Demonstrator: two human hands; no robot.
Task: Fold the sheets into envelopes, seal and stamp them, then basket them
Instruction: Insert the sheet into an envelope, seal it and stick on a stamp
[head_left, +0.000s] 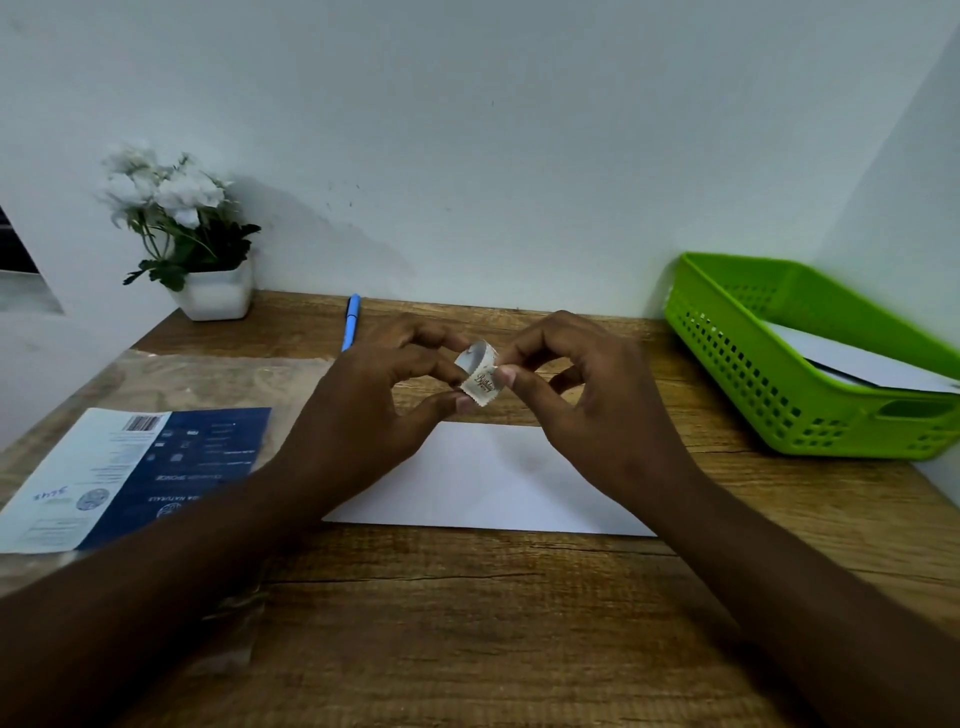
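Stamp (479, 378) curled, pinched between both hands' fingertips, above envelope (488, 480)

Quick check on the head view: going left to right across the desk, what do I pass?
Blue-and-white packet → potted white flowers → blue pen → left hand → stamp pinched by both hands → right hand → green basket.

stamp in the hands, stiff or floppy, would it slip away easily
Probably floppy: the stamp curls over between both hands' fingertips. Likely very light, being thin paper with a perforated edge, so a draught or a loose pinch could drop it. It may tear or crease if pulled.
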